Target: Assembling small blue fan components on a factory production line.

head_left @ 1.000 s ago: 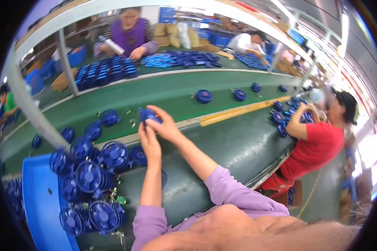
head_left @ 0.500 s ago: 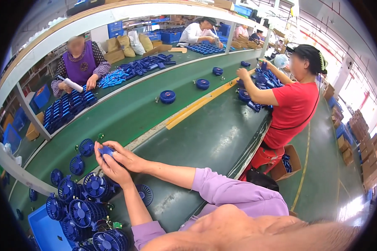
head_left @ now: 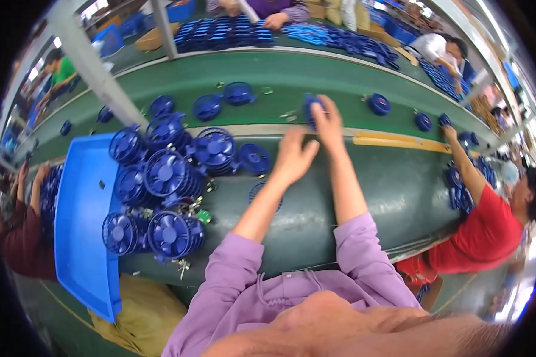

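Counter (head_left: 304,220), dark green: extends right from the blue tray (head_left: 83,226). Green belt (head_left: 327,74): past the tray's far edge, running well off to its right, round blue housings (head_left: 380,105) spaced out on it. Co-worker in red (head_left: 476,232): far right of the tray, reaching toward the belt. Fan stacks (head_left: 167,172): several, just right of the tray; leftmost ones overlap its rim in view, can't tell if touching.

Left hand (head_left: 295,156): right of the tray, past the stacks, fingers loosely spread, thumb out, nothing visible in it. Right hand (head_left: 329,125): a bit farther right of the tray, pinching a blue round part (head_left: 313,110) between thumb and fingers. Part is up over the belt's near side, right of the tray's far end. Blurred, so exact grip points and which face shows: can't tell. Green circuit board (head_left: 203,216): right of the tray, beside the near stacks.

Handling, my read: grip by the rim, light pinch, no load on thin ribs. Left hand close and open as backup support. Wrists high enough to clear the stacks and loose board.
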A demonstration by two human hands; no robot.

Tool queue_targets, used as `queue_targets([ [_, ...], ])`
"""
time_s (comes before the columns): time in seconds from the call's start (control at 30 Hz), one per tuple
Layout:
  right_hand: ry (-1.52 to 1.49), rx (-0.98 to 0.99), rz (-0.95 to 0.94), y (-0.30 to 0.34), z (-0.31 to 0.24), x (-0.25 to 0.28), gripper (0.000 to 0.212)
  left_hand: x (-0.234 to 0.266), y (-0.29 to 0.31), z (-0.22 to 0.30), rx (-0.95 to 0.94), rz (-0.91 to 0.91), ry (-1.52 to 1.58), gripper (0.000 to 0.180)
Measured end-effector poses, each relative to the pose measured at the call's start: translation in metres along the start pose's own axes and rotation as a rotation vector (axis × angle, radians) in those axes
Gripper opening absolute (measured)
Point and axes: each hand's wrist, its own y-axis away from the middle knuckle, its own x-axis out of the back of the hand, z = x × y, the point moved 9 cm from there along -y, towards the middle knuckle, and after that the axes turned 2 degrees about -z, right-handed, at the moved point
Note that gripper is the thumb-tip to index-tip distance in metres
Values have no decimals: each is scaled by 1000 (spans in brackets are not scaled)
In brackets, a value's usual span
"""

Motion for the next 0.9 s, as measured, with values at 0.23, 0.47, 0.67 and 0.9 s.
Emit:
queue_targets([
  [0.23,652,436,32,24,-22,-7,44,21,12,63,-119,20,115,25],
  [0.47,387,476,-927,112,-62,-124,71,40,10,105,-254,113,275,20],
  [0.67,389,191,-710,80,-47,-120,38,55,8,102,-285,123,244,18],
  [0.9,27,74,-376,-34,-3,-152,42,69,10,94,-210,109,269,18],
])
